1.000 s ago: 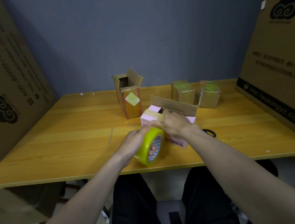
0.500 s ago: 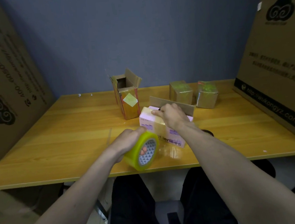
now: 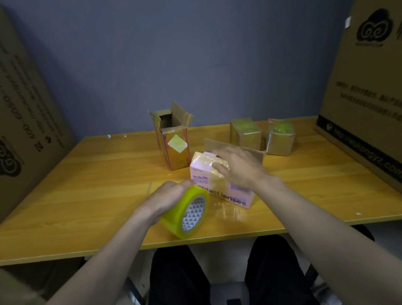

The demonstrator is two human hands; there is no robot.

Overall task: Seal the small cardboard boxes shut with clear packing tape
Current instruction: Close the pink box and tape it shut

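A pink box printed "contact lenses" lies on the wooden table, with a brown cardboard flap standing up behind it. My left hand grips a yellow-green roll of clear packing tape just in front of the box, near the table's front edge. A clear strip of tape runs from the roll over the box's front face to its top. My right hand lies flat on the box's top and presses the tape down with straight fingers.
A tall open cardboard box stands behind the pink one. Two small taped boxes sit at the back right. Large cardboard sheets lean at the left and right table sides.
My left hand has pulled the tape roll back toward the table's front edge, drawing out more tape. My right hand has slid farther across the box's top, smoothing the strip.
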